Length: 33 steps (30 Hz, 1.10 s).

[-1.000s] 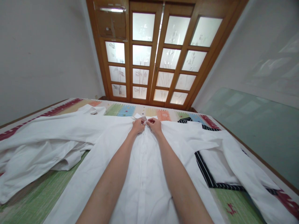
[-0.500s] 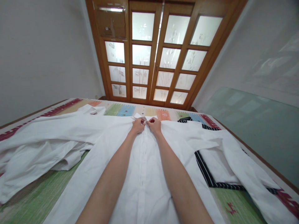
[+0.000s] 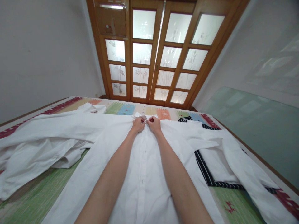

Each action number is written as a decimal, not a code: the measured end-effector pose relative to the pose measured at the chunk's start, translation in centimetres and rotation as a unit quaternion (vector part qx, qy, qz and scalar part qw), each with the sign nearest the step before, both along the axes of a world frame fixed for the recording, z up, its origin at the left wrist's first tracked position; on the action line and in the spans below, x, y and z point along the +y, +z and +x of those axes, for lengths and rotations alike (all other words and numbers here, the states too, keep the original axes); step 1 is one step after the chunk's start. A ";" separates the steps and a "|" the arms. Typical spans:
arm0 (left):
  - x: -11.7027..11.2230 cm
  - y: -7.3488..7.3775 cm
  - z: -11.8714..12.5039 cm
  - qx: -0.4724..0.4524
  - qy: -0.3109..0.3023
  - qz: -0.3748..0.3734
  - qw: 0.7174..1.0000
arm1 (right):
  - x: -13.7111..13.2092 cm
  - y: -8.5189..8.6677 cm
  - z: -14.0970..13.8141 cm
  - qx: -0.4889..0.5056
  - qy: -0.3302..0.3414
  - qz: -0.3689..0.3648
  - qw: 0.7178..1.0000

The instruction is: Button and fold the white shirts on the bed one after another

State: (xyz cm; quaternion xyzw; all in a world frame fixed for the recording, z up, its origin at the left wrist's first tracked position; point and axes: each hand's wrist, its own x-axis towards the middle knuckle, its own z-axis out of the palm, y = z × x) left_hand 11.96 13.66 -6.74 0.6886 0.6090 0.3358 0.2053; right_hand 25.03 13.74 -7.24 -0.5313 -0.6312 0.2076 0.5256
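A white button-up shirt (image 3: 144, 174) lies spread flat on a colourful patterned mat (image 3: 35, 199), its button placket running away from me. My left hand (image 3: 138, 124) and my right hand (image 3: 154, 123) meet at the shirt's collar end, both with fingers pinched closed on the fabric at the top of the placket. My forearms stretch out over the shirt's front. The sleeves spread out to the left (image 3: 46, 130) and right (image 3: 245, 168).
A second white garment with dark striped trim (image 3: 210, 177) lies under the shirt on the right. Wooden doors with frosted glass panes (image 3: 154, 53) stand beyond the mat. White walls rise on both sides, and a pale green panel (image 3: 257, 124) is at the right.
My hands stay pinched at the collar; only small finger movements show. The view has shifted slightly.
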 end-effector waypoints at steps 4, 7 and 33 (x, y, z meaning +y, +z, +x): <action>-0.1 0.0 0.1 0.015 0.009 0.003 1.000 | -0.1 0.0 -0.1 0.011 0.026 -0.010 1.000; -0.1 0.0 0.1 0.022 0.010 0.008 1.000 | -0.1 0.0 -0.1 0.003 0.033 -0.010 0.999; -2.1 1.4 0.4 0.135 0.071 0.091 0.984 | -0.4 -0.7 -0.9 -0.267 -0.079 0.017 0.960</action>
